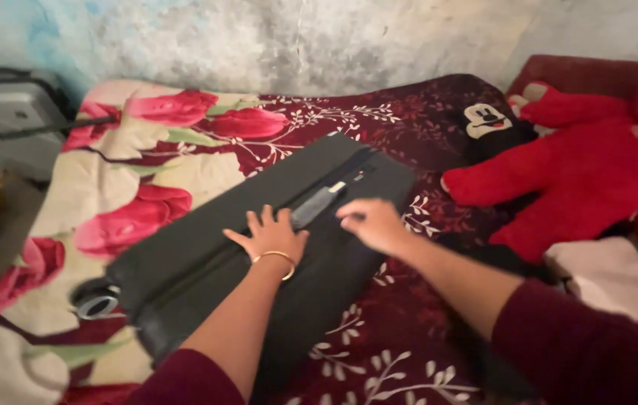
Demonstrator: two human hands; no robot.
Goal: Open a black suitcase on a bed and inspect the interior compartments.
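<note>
Maroon sleeves (574, 345) come in from six and four o'clock, nearest the camera, and lead up to two bare hands on a dark grey suitcase (206, 255). Spread flat, the left hand (270, 236), a gold bangle (278, 259) at its wrist, presses on the case's upper face with fingers apart, gripping nothing. At three o'clock from it the right hand (371, 223) is blurred, fingers curled down onto the case just beside the grey handle (317, 204); whether it pinches a zip pull I cannot tell. The suitcase lies on its side on the bed (379, 352), running from eight o'clock, where a wheel (96, 301) shows, up toward one o'clock. As far as the picture shows, the case looks closed, its zip line running under both hands. Beneath it, a flowered blanket (146, 172) spreads to nine o'clock, a red plush toy (582, 172) sits at two o'clock, and a grey hard case (11, 112) stands at ten o'clock.
</note>
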